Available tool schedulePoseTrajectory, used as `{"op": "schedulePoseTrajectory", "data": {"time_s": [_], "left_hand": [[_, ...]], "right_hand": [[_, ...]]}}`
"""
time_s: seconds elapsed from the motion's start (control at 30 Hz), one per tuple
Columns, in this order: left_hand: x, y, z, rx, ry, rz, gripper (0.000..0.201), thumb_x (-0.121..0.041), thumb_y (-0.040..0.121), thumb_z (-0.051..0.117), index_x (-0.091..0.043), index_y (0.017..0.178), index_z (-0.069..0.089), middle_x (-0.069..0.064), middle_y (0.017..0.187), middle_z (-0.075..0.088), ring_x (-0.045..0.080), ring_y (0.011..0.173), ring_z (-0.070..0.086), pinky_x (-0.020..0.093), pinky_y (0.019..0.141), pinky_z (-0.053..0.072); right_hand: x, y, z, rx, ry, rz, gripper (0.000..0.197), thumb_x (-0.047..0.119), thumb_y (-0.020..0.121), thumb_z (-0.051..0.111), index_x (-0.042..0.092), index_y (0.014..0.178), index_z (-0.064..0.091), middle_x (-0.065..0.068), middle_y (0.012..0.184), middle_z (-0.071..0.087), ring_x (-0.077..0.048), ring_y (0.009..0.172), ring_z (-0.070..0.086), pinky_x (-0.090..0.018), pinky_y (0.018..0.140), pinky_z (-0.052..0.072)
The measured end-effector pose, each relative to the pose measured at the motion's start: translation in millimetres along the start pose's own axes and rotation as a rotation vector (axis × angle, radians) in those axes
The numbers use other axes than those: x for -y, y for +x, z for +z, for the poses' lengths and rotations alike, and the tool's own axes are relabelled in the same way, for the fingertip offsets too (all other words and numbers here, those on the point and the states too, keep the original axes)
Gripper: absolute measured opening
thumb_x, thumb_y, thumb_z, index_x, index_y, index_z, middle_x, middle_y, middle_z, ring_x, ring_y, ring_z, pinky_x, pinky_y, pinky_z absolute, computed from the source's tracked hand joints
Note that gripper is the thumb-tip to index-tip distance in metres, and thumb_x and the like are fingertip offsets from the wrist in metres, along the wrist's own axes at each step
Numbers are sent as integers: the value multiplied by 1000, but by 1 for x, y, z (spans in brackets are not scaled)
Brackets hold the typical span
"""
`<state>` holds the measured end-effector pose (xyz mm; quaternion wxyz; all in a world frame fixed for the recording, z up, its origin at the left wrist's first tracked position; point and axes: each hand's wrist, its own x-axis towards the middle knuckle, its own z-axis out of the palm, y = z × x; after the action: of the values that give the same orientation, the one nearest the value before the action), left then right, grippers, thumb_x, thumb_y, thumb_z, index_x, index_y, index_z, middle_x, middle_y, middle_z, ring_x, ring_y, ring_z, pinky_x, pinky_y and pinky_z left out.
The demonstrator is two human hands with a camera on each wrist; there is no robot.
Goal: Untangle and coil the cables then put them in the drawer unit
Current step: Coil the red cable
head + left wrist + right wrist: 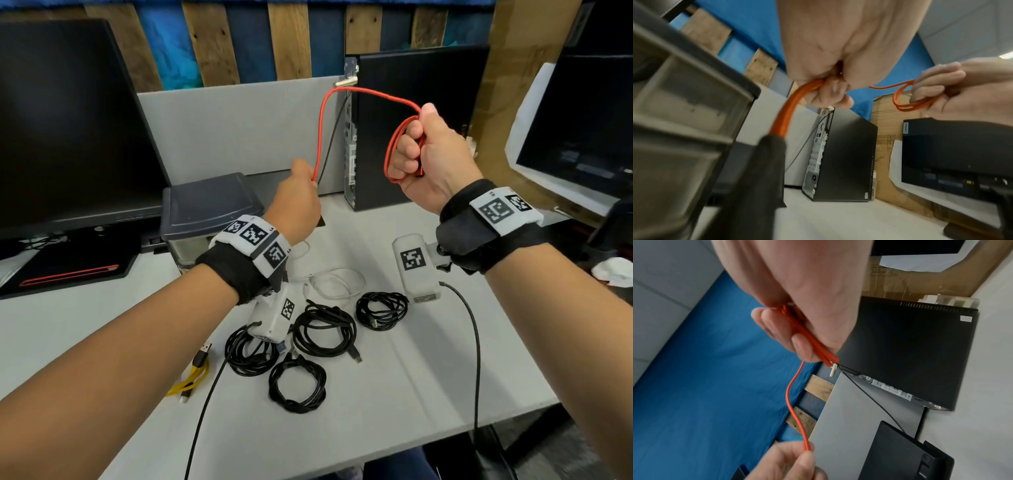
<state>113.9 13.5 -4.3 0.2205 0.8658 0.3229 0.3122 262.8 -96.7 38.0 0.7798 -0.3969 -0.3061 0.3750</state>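
My right hand (412, 150) is raised in front of the black PC tower and grips a small coil of red cable (390, 150), its fingers curled through the loops (813, 345). From there the red strand (322, 120) arcs left and down to my left hand (308, 180), which pinches it (793, 104); a black end piece (768, 162) hangs below that hand. Several coiled black cables (325, 329) lie on the table, with a white cable (337, 282) and a yellow cable (191, 377). The grey-lidded drawer unit (209, 202) stands under and left of my left hand.
A black monitor (68, 120) fills the left, a black PC tower (411, 137) stands behind my right hand, and a second monitor (582, 137) is at the right. A thin black wire (334, 137) runs down beside the red strand. A grey partition (239, 130) backs the white table (428, 377).
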Motion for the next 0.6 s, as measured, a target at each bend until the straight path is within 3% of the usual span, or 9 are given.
{"op": "schedulePoseTrajectory", "data": {"time_s": [0.1,0.17,0.23,0.33,0.4,0.43,0.53,0.6], "left_hand": [[3,5,2,83,142,41,8,-2,94,42,-3,97,49,17,84,60,31,72,57,41,68,49],[0,2,1,188,289,69,16,-5,94,43,-5,100,58,16,92,66,33,83,61,39,74,50],[-1,-4,1,289,345,138,19,-10,96,42,-12,100,61,7,93,67,26,85,61,32,73,47],[3,-13,3,461,293,202,20,-18,99,40,-23,97,60,-5,86,62,17,84,57,26,73,41],[6,-20,3,515,266,252,21,-21,100,40,-23,100,61,-8,85,58,14,85,54,26,75,38],[6,-23,2,521,261,278,21,-21,100,40,-22,102,61,-7,87,58,14,87,53,26,78,39],[8,-29,-4,471,183,313,19,-21,98,46,-22,96,64,-5,93,60,13,96,51,30,90,40],[8,-30,-11,406,13,280,13,-25,93,56,-21,89,67,-6,88,59,10,89,53,26,87,43]], "right_hand": [[-5,-1,6,6,-67,-1,50,42,103,28,19,62,44,3,52,40,-11,46,33,-24,48,29],[-6,-1,8,5,-108,-25,49,41,103,27,18,63,44,2,54,48,-12,48,41,-23,48,33],[-5,-1,9,3,-123,-58,47,38,103,27,17,66,45,-1,60,61,-14,54,55,-23,51,39],[-6,-1,6,-25,-94,-86,44,33,104,29,15,68,45,-9,88,73,-21,89,71,-27,73,54],[-10,3,1,-71,-150,-104,42,30,103,31,15,67,47,-7,104,71,-20,114,62,-33,92,50],[-11,6,-3,-114,-205,-117,42,30,102,32,17,66,48,-5,105,69,-17,116,58,-34,96,46],[-14,15,-17,-271,-472,-179,40,37,98,38,23,64,53,-3,90,60,-13,87,52,-33,87,41],[-14,15,-24,-317,-666,-191,39,38,97,38,23,65,55,3,74,47,-12,74,46,-29,76,39]]}}
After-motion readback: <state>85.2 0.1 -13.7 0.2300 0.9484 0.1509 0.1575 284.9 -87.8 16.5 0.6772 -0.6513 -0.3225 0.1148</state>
